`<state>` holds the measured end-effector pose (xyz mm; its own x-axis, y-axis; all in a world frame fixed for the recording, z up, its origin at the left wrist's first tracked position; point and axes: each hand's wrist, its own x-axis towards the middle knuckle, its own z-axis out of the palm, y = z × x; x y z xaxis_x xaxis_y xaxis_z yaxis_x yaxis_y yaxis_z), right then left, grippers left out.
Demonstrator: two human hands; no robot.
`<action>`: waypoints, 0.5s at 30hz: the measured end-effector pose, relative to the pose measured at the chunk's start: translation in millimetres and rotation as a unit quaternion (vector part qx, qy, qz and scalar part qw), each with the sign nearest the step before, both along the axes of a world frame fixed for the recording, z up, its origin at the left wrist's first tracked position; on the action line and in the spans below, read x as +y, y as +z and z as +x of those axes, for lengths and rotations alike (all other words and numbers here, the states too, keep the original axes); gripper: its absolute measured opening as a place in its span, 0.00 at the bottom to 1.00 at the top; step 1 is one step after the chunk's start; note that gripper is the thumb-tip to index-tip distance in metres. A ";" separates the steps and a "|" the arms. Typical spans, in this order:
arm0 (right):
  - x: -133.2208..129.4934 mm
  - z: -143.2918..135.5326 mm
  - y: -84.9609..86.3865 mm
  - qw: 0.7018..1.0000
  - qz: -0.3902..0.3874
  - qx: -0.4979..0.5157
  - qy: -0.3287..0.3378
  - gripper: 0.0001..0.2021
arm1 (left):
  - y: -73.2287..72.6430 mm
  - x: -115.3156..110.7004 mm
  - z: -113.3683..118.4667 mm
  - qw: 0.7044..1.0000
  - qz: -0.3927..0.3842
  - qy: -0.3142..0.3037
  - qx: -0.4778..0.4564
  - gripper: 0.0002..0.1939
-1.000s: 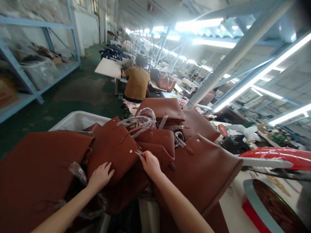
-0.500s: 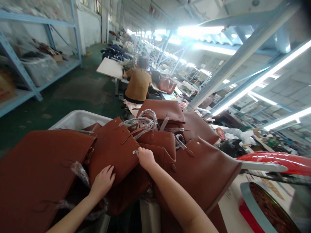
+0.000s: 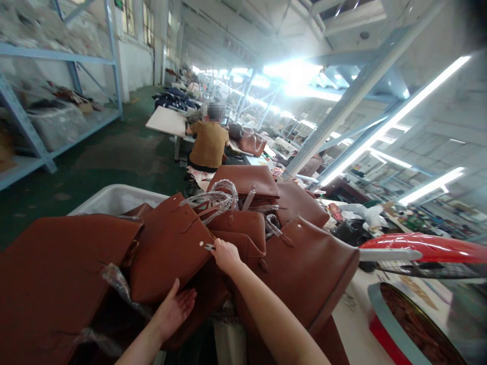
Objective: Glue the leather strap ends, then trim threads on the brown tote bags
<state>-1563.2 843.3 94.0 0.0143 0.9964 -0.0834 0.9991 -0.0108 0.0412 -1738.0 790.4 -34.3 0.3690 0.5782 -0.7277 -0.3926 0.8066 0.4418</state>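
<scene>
In the head view, a pile of brown bags (image 3: 243,181) fills the middle of a long workshop, with the pale rim of a tub (image 3: 114,195) showing behind them on the left. Green floor (image 3: 114,147) runs between the tub and a blue metal shelf (image 3: 87,129) loaded with plastic-wrapped goods. Farther back a person in a mustard top (image 3: 207,144) sits facing away, beside a white tabletop (image 3: 165,120). Strip lamps (image 3: 399,116) and a slanting pale beam (image 3: 353,101) cross the upper right. At the right, a pale tabletop (image 3: 359,299) carries a round red container (image 3: 422,319) of brown pieces, near a glossy red object (image 3: 418,246).

The bag being worked on (image 3: 163,248) lies tilted at the centre left of the pile, between a larger brown bag (image 3: 64,268) on the left and the rest of the pile. Near its right edge is a small white dot (image 3: 201,244). The right hand (image 3: 226,256) is curled around small metal snips (image 3: 209,247), whose tips sit just beside the dot. The left hand (image 3: 177,308) has its palm turned up and fingers loosely spread, holding nothing, at the bag's lower edge; whether it touches is unclear. Below that edge are dark gaps giving the left hand some space. Right of the snips, bags crowd close against one another, and a large bag (image 3: 292,274) lies beside the right forearm.
</scene>
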 end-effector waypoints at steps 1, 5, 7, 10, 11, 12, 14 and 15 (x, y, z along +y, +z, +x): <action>0.1 -1.3 0.3 1.000 0.003 -0.001 -0.002 0.08 | 0.9 1.8 4.5 0.999 -0.020 0.019 -0.023 0.17; 6.1 -5.9 -4.1 1.000 0.012 -0.007 -0.013 0.09 | 6.0 2.1 11.8 0.994 -0.076 0.043 -0.066 0.13; 11.4 -9.2 -8.1 1.000 0.013 -0.010 -0.012 0.08 | 9.6 2.5 9.3 0.993 -0.085 0.036 -0.070 0.14; 20.3 -16.5 -13.0 1.000 0.012 -0.019 -0.005 0.07 | 13.1 6.0 1.3 0.994 -0.087 0.028 -0.060 0.14; 23.0 -19.0 -13.9 1.000 0.011 -0.022 0.001 0.07 | 12.9 6.9 -1.6 0.994 -0.090 0.026 -0.054 0.14; 25.3 -21.1 -14.5 1.000 0.009 -0.024 0.008 0.06 | 12.0 7.3 -4.4 0.994 -0.094 0.023 -0.048 0.13; 28.6 -23.1 -14.6 0.999 0.004 -0.028 0.022 0.05 | 8.2 6.5 -9.4 0.994 -0.106 0.018 -0.038 0.12; 29.5 -22.8 -14.3 0.999 0.001 -0.030 0.026 0.04 | 5.8 5.4 -11.8 0.993 -0.111 0.016 -0.035 0.11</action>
